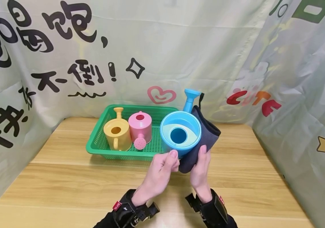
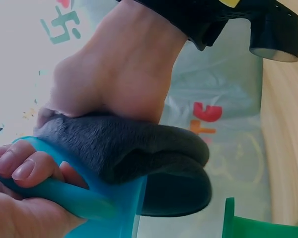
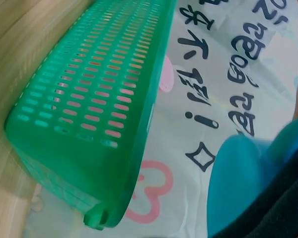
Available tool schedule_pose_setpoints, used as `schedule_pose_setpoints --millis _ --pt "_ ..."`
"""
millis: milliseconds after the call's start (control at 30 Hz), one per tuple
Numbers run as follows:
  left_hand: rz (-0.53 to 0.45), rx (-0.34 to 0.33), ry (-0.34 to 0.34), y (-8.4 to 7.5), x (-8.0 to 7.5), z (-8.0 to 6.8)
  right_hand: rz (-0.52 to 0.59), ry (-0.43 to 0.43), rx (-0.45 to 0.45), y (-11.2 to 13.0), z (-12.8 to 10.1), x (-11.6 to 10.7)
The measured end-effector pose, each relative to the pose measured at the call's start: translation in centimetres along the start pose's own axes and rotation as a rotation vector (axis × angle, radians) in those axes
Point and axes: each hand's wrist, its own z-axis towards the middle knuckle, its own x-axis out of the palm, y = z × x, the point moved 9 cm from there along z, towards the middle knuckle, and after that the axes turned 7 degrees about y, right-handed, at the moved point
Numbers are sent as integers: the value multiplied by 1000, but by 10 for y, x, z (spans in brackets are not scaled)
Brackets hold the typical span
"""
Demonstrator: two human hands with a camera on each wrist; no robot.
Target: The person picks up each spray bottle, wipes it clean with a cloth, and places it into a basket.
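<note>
A light blue toy watering can [image 1: 166,144] is held up over the right end of the green basket, its top opening facing me and its spout pointing away. My left hand [image 1: 159,172] grips its handle; in the left wrist view the fingers curl round that blue handle [image 2: 64,196]. Against the can's right side, my right hand [image 1: 200,169] holds a dark grey cloth [image 1: 208,133] with black edging and a small black loop. The thumb lies on the near side of the cloth; the other fingers are mostly hidden behind it.
In the green perforated basket [image 1: 139,155] stand a yellow watering can [image 1: 123,139] and a pink watering can [image 1: 145,126], side by side at its left. The basket sits on a wooden table [image 1: 94,186]. A printed white curtain [image 1: 162,41] hangs behind and at both sides.
</note>
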Motion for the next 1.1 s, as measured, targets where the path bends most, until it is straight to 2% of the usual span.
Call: schedule_pose_setpoints --millis 100,267,367,533,733,833,967,1100 --pt "6 21 -12 1 0 0 -13 11 -101 4 -6 6" --pt "-6 -5 -28 4 1 0 12 46 -252 11 -11 15" --pt "-13 -26 -30 5 2 -1 -19 46 -330 15 -12 17" --pt "-10 -39 -41 5 0 0 -134 33 -441 19 -10 22" --pt "-45 -75 -46 4 -4 -1 -281 38 -651 24 -13 28" --pt "-71 -85 -52 2 -7 -2 -320 47 -734 25 -14 30" --pt "-100 -68 -53 -2 -10 -2 -335 75 -815 26 -16 31" --pt "-136 -68 -42 -3 -11 -2 -326 100 -841 25 -16 31"
